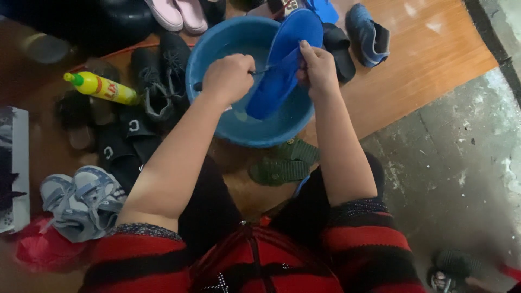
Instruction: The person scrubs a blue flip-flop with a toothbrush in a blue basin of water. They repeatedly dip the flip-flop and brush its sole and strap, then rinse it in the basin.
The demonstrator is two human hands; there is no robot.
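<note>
A blue slipper (282, 65) stands tilted in a blue basin (244, 130) with water in it. My right hand (318, 69) grips the slipper by its right edge. Closed in a fist, my left hand (228, 78) holds a thin dark-handled brush (259, 71) against the slipper's sole. Both forearms reach forward from red and black striped sleeves.
A yellow bottle with a green cap (100, 87) lies at the left among black shoes (163, 70) and black slides (127, 144). Grey sandals (81, 201) sit at lower left, green sandals (285, 163) in front of the basin, a blue shoe (368, 33) and pink shoes (178, 13) beyond it.
</note>
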